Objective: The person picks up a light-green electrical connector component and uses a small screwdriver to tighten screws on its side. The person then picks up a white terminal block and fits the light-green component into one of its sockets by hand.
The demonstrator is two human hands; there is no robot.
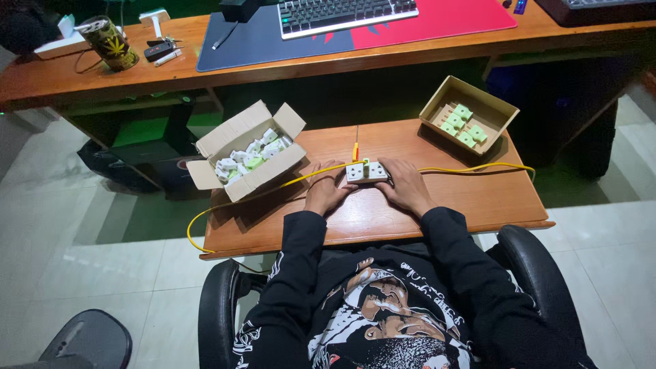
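On the low wooden surface (478, 205): left carton (246, 152), heaped with white and green plug parts, apparently stock awaiting work. Right carton (469, 114), four green pieces laid in a row, seemingly finished. Yellow cable (273, 186). White socket block (367, 171) at centre, gripped between left hand (326, 193) and right hand (406, 184), assembly apparently under way. Yellow screwdriver (355, 149), idle just behind.

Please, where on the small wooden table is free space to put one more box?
Free: the table's right front, between the right hand and the right edge, below the yellow cable. The left corner is smaller, crossed by cable. Crowded: the back, with both cardboard boxes and socket block.
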